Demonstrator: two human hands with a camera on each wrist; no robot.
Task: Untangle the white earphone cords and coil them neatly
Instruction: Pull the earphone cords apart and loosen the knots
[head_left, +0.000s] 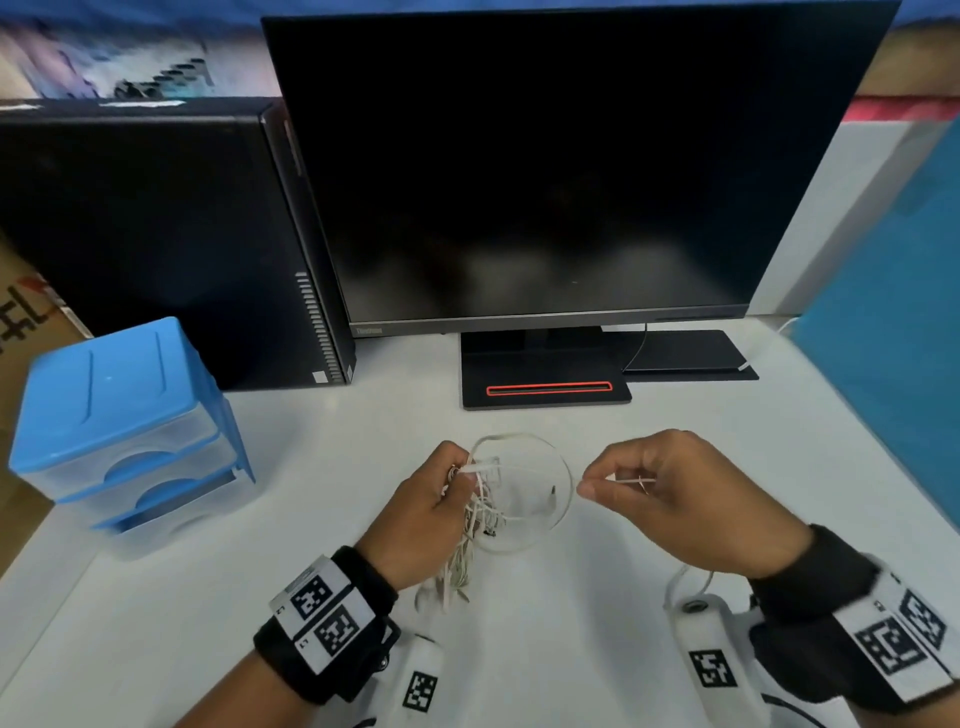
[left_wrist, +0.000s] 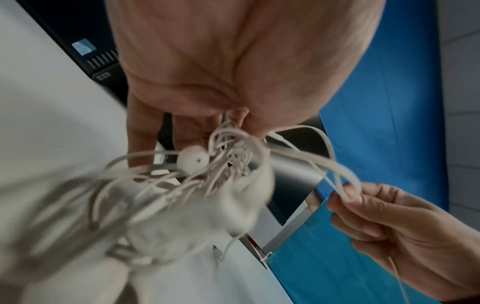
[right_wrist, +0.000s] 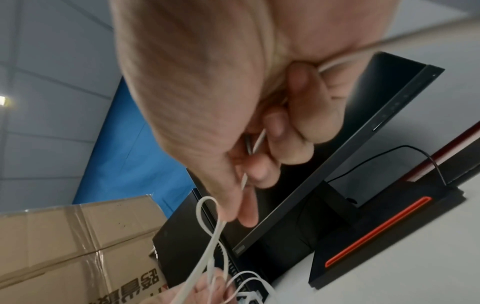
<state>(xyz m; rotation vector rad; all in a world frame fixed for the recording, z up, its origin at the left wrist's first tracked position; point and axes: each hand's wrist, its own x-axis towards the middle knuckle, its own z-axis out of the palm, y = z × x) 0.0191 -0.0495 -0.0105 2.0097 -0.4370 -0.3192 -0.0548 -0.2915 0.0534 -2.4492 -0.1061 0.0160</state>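
A tangle of white earphone cords (head_left: 480, 512) hangs above the white desk (head_left: 260, 519) in front of the monitor. My left hand (head_left: 439, 499) grips the knotted bundle (left_wrist: 228, 158); a white earbud (left_wrist: 193, 159) sticks out of it. A wide loop of cord (head_left: 545, 452) arcs from the bundle toward my right hand (head_left: 623, 483). That hand (right_wrist: 233, 209) pinches a strand of cord (right_wrist: 207, 244) between thumb and fingertips, and the left wrist view shows the pinch on the cord loop (left_wrist: 348, 191). More cord trails down to the desk (head_left: 452, 582).
A dark monitor (head_left: 561, 171) on its black stand (head_left: 545, 389) is straight ahead. A black computer tower (head_left: 156, 234) stands at the left. A blue drawer unit (head_left: 124, 426) sits front left. A blue panel (head_left: 893, 312) borders the right. A cardboard box (right_wrist: 64, 246) lies beyond.
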